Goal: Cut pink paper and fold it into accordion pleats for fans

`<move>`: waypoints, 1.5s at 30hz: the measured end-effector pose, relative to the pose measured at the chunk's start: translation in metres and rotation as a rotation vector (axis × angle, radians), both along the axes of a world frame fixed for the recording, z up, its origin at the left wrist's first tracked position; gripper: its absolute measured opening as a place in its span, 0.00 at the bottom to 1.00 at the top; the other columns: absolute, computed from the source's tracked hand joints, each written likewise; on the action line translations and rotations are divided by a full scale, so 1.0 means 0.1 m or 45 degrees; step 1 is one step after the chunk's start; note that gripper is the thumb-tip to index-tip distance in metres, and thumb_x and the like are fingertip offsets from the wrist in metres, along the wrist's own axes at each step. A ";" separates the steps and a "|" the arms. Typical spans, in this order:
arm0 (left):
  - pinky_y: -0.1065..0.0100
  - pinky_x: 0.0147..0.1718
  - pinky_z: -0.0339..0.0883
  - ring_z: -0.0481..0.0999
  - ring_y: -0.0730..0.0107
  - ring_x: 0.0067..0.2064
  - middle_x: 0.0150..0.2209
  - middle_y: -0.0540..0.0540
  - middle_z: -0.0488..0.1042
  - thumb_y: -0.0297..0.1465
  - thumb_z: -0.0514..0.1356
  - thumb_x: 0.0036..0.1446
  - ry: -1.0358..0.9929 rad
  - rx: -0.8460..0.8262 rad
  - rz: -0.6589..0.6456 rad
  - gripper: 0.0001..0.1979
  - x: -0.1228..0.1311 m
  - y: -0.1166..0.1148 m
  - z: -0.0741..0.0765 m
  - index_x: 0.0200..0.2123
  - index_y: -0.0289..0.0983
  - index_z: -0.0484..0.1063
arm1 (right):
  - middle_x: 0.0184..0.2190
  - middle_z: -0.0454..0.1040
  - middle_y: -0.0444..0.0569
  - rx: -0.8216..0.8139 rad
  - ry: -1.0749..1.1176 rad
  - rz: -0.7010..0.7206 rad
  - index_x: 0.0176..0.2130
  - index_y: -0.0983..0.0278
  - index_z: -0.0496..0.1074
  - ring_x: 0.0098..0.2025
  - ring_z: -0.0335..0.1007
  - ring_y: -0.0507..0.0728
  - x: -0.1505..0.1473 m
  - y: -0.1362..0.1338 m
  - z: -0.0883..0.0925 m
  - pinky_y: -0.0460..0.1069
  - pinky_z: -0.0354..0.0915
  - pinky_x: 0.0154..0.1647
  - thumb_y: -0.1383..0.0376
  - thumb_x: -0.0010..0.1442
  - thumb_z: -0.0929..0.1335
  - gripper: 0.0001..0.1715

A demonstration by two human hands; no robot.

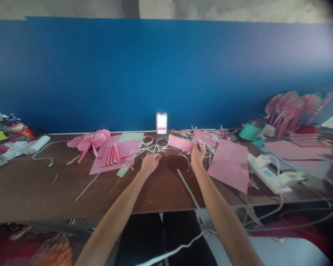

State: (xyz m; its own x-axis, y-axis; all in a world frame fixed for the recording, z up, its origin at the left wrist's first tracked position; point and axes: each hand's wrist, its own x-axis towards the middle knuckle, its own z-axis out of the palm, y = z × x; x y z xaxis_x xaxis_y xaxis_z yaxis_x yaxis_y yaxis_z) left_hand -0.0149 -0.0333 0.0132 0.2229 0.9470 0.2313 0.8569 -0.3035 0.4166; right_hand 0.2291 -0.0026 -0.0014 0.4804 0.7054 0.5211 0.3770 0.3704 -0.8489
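Note:
My right hand (pixel 198 152) pinches the right end of a pink strip of paper (pixel 181 143), held up over a pile of cut scraps. Low over the table, my left hand (pixel 151 163) has its fingers drawn together near small paper bits; what they hold, if anything, is too small to make out. Left of it, an accordion-folded pink paper (pixel 110 155) lies on flat pink sheets. Rolls of tape (pixel 161 142) sit behind my hands. A large pink sheet (pixel 229 164) lies right of my right hand.
Pink paper fans (pixel 90 142) lie at the left, and more fans (pixel 290 105) stand at the back right. A phone (pixel 161 123) leans on the blue wall (pixel 155 74). A power strip (pixel 268 175) with cables is at the right, near a teal container (pixel 251 129).

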 end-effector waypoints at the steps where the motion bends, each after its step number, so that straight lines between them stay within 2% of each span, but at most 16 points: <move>1: 0.68 0.36 0.61 0.73 0.63 0.38 0.32 0.45 0.76 0.39 0.48 0.62 0.053 0.001 0.054 0.17 -0.01 0.00 0.00 0.33 0.39 0.73 | 0.26 0.64 0.47 0.028 0.092 -0.116 0.29 0.65 0.65 0.30 0.56 0.54 0.00 0.00 0.00 0.49 0.55 0.33 0.54 0.59 0.58 0.19; 4: 0.67 0.39 0.62 0.72 0.63 0.42 0.39 0.44 0.75 0.35 0.47 0.63 0.066 0.097 0.142 0.15 -0.06 0.01 0.01 0.41 0.40 0.72 | 0.24 0.64 0.44 0.072 0.172 -0.169 0.27 0.65 0.65 0.28 0.56 0.52 -0.03 0.00 0.03 0.48 0.55 0.31 0.54 0.57 0.61 0.18; 6: 0.67 0.42 0.62 0.70 0.63 0.47 0.46 0.44 0.73 0.31 0.45 0.63 0.003 0.248 0.122 0.16 -0.07 0.00 0.03 0.50 0.41 0.68 | 0.23 0.64 0.44 0.061 0.135 -0.102 0.26 0.66 0.66 0.27 0.55 0.52 -0.07 -0.02 0.06 0.47 0.55 0.30 0.54 0.57 0.62 0.18; 8: 0.66 0.43 0.62 0.68 0.63 0.50 0.49 0.42 0.71 0.30 0.43 0.64 -0.039 0.376 0.118 0.18 -0.08 0.00 0.05 0.54 0.40 0.63 | 0.23 0.65 0.44 0.019 0.068 0.013 0.27 0.66 0.68 0.27 0.57 0.52 -0.12 -0.06 0.11 0.47 0.55 0.29 0.54 0.56 0.63 0.18; 10: 0.65 0.42 0.62 0.70 0.61 0.47 0.44 0.41 0.73 0.34 0.41 0.65 -0.037 0.386 0.204 0.18 -0.07 0.01 0.06 0.50 0.37 0.66 | 0.23 0.67 0.45 -0.034 -0.019 0.161 0.28 0.66 0.71 0.27 0.59 0.53 -0.18 -0.10 0.14 0.48 0.56 0.29 0.53 0.56 0.63 0.19; 13: 0.65 0.36 0.63 0.74 0.61 0.37 0.32 0.41 0.74 0.38 0.39 0.65 -0.026 0.275 0.400 0.22 -0.07 0.01 0.03 0.40 0.35 0.69 | 0.27 0.71 0.47 -0.044 -0.106 0.291 0.31 0.66 0.73 0.29 0.63 0.54 -0.25 -0.16 0.17 0.48 0.59 0.31 0.53 0.57 0.63 0.19; 14: 0.65 0.35 0.63 0.74 0.61 0.35 0.30 0.42 0.74 0.38 0.38 0.66 -0.041 0.257 0.445 0.22 -0.07 0.01 0.01 0.40 0.35 0.69 | 0.28 0.72 0.47 -0.046 -0.130 0.312 0.31 0.65 0.73 0.30 0.64 0.54 -0.27 -0.17 0.17 0.48 0.59 0.32 0.53 0.57 0.63 0.19; 16: 0.65 0.34 0.63 0.74 0.61 0.36 0.33 0.42 0.74 0.35 0.40 0.65 -0.108 0.303 0.475 0.18 -0.07 0.01 -0.01 0.46 0.35 0.66 | 0.28 0.73 0.47 -0.051 -0.168 0.320 0.31 0.65 0.74 0.30 0.65 0.55 -0.28 -0.18 0.17 0.48 0.60 0.32 0.53 0.57 0.63 0.19; 19: 0.63 0.41 0.64 0.71 0.60 0.46 0.45 0.39 0.71 0.29 0.45 0.63 -0.211 0.493 0.385 0.18 -0.07 -0.01 0.03 0.54 0.35 0.59 | 0.31 0.75 0.48 -0.024 -0.192 0.304 0.33 0.65 0.74 0.33 0.68 0.56 -0.27 -0.17 0.16 0.48 0.61 0.34 0.55 0.58 0.63 0.18; 22: 0.59 0.51 0.59 0.64 0.60 0.55 0.54 0.38 0.64 0.30 0.48 0.62 -0.228 0.619 0.152 0.20 -0.06 -0.04 0.12 0.57 0.36 0.57 | 0.34 0.76 0.49 0.008 -0.241 0.386 0.35 0.63 0.75 0.37 0.69 0.57 -0.26 -0.16 0.18 0.49 0.62 0.37 0.56 0.58 0.64 0.16; 25: 0.58 0.55 0.56 0.61 0.60 0.57 0.55 0.41 0.64 0.34 0.50 0.61 -0.137 0.582 -0.133 0.21 -0.01 -0.07 0.18 0.58 0.38 0.57 | 0.33 0.76 0.49 0.023 -0.309 0.515 0.36 0.62 0.76 0.36 0.69 0.57 -0.30 -0.19 0.21 0.49 0.63 0.37 0.56 0.58 0.64 0.15; 29: 0.61 0.49 0.62 0.68 0.62 0.51 0.51 0.43 0.70 0.31 0.49 0.62 0.017 0.443 -0.403 0.19 0.06 -0.09 0.14 0.57 0.40 0.59 | 0.32 0.74 0.48 0.028 -0.341 0.642 0.37 0.61 0.76 0.33 0.68 0.55 -0.37 -0.28 0.29 0.48 0.62 0.33 0.57 0.60 0.64 0.15; 32: 0.63 0.45 0.64 0.70 0.62 0.49 0.50 0.43 0.71 0.23 0.49 0.60 0.068 0.455 -0.377 0.22 0.07 -0.08 0.10 0.57 0.39 0.59 | 0.34 0.73 0.48 0.058 -0.344 0.645 0.37 0.61 0.75 0.34 0.68 0.55 -0.40 -0.31 0.34 0.48 0.63 0.32 0.57 0.60 0.63 0.14; 36: 0.62 0.48 0.62 0.69 0.63 0.51 0.49 0.44 0.71 0.15 0.48 0.52 0.088 0.548 -0.279 0.29 0.02 -0.06 0.10 0.56 0.41 0.61 | 0.35 0.73 0.50 0.091 -0.406 0.579 0.36 0.61 0.75 0.36 0.68 0.56 -0.44 -0.33 0.34 0.49 0.64 0.35 0.56 0.59 0.64 0.14; 41: 0.60 0.50 0.61 0.68 0.62 0.51 0.50 0.44 0.71 0.15 0.49 0.51 0.109 0.617 -0.281 0.29 0.00 -0.04 0.09 0.55 0.40 0.63 | 0.23 0.71 0.46 -0.113 -0.245 0.651 0.35 0.62 0.73 0.24 0.67 0.54 -0.50 -0.33 0.29 0.48 0.63 0.27 0.54 0.60 0.63 0.17; 45: 0.60 0.52 0.59 0.66 0.62 0.53 0.51 0.44 0.70 0.16 0.50 0.51 0.140 0.608 -0.277 0.28 0.04 -0.03 0.07 0.55 0.39 0.63 | 0.23 0.72 0.46 -0.154 -0.076 0.692 0.35 0.63 0.72 0.25 0.70 0.55 -0.52 -0.32 0.29 0.47 0.63 0.25 0.53 0.57 0.65 0.17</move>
State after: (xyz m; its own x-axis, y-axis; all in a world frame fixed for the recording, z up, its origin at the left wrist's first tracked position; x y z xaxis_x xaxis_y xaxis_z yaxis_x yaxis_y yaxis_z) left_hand -0.0108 -0.0368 0.0207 0.4500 0.6714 0.5889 0.7838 -0.6129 0.0999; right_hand 0.1767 -0.0351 0.0272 0.0030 0.8999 0.4361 0.2079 0.4261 -0.8805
